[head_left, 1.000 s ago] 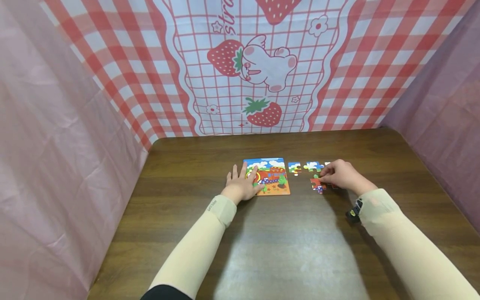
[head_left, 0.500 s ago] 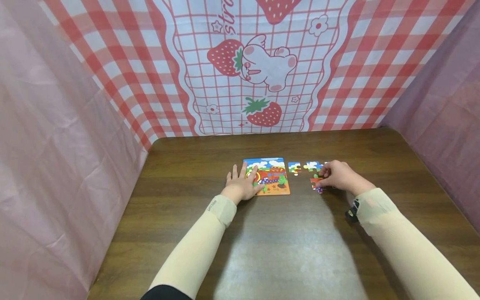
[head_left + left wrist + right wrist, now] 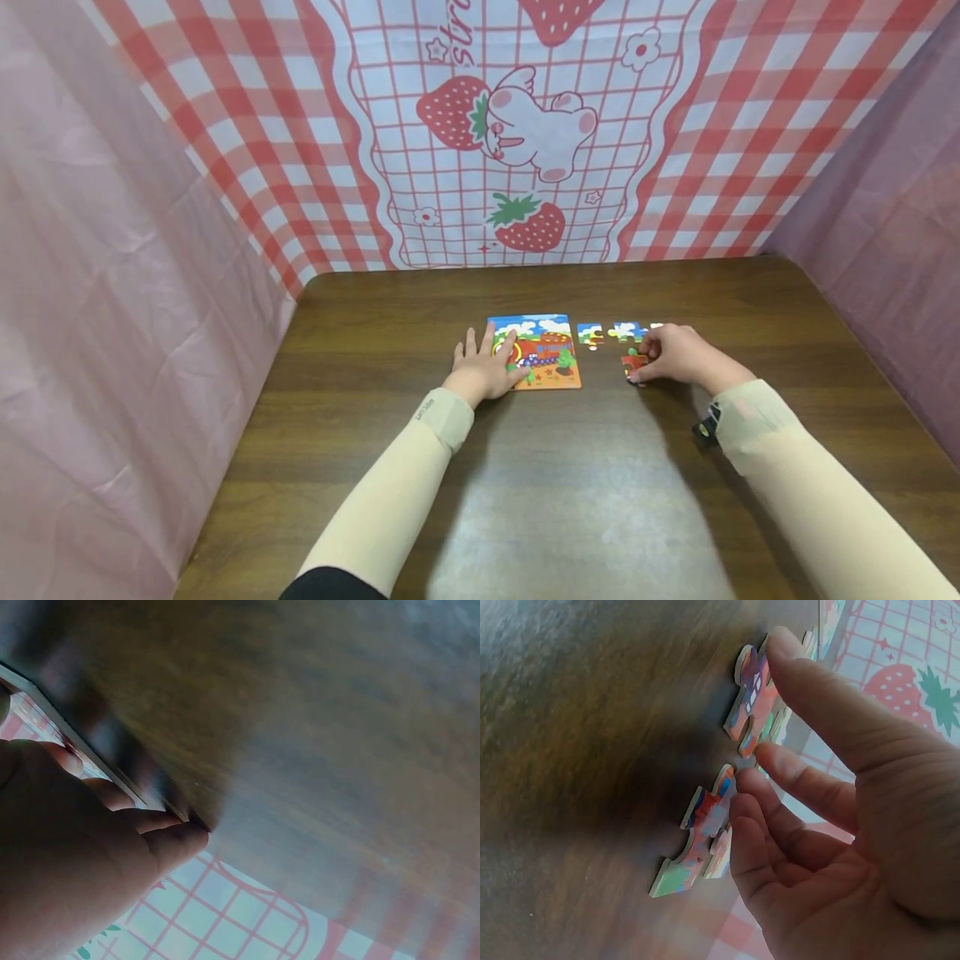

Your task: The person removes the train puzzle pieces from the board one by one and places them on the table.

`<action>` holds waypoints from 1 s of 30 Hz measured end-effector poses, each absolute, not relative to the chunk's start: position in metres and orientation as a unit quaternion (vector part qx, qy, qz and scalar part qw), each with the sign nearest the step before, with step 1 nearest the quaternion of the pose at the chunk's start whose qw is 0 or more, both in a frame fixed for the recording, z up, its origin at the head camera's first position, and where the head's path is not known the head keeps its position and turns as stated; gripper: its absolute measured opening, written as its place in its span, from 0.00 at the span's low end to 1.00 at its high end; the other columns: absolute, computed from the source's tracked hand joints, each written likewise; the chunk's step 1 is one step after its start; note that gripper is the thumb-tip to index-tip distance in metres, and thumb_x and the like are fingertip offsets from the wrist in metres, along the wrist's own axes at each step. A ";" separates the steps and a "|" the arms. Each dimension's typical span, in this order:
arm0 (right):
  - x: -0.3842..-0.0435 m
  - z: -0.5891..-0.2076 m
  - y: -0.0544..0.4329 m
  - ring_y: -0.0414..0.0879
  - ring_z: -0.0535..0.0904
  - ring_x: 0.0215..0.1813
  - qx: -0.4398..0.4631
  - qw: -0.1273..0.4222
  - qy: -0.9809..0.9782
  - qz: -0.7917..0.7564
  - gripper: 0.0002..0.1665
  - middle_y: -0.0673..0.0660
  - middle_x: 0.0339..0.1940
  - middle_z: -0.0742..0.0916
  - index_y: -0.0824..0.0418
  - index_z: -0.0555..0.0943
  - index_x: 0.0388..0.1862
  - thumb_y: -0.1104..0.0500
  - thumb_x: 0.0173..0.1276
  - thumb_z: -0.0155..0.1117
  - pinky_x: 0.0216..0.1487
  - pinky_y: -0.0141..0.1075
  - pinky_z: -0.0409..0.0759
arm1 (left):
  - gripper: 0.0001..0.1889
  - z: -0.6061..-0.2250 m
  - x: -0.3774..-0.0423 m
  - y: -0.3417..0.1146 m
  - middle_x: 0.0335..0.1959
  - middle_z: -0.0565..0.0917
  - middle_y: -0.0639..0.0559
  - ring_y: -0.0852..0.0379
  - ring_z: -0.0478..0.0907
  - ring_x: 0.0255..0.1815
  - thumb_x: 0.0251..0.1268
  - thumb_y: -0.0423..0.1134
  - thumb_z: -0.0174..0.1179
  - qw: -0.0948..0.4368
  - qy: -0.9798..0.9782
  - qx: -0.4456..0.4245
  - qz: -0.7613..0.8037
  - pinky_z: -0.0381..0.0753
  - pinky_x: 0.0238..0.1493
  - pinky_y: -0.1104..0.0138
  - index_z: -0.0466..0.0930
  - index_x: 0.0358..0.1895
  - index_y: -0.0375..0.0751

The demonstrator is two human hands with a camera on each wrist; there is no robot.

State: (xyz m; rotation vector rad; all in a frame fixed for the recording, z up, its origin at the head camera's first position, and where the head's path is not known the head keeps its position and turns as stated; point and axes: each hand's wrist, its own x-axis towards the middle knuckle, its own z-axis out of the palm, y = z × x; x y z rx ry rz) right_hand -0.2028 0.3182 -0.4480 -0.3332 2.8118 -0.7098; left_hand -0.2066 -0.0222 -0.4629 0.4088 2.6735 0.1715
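Observation:
My left hand (image 3: 483, 368) lies flat with spread fingers over the left part of a square picture board (image 3: 555, 381) showing a red train. In the left wrist view, fingers (image 3: 176, 838) reach along the board's raised edge. Over to the right, my right hand (image 3: 684, 357) has thumb and forefinger at opposite edges of a red jigsaw piece (image 3: 634, 363), pinching it low at the table. From the right wrist, that jigsaw piece (image 3: 754, 697) shows between thumb and forefinger, while the other fingers curl above a second piece (image 3: 701, 836).
Two sky-patterned jigsaw pieces, one (image 3: 589, 335) beside the board and another (image 3: 622, 332) farther right, lie in the back row. Part of a third piece (image 3: 656, 326) shows behind the right hand. A checked strawberry cloth (image 3: 525, 167) hangs behind the wooden table (image 3: 570, 500).
My right thumb has slid from the red piece's right side toward its near edge, with the fingers spanning it now. The left hand stays on the board.

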 end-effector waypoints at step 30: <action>-0.203 -0.448 0.313 0.53 0.75 0.35 -0.102 0.116 0.962 -0.225 0.25 0.57 0.30 0.81 0.68 0.83 0.35 0.51 0.53 0.85 0.39 0.47 0.75 | 0.40 -0.464 -0.207 -0.021 0.83 0.30 0.47 0.35 0.29 0.80 0.76 0.71 0.34 0.214 0.964 0.146 0.062 0.38 0.76 0.43 0.33 0.84 0.64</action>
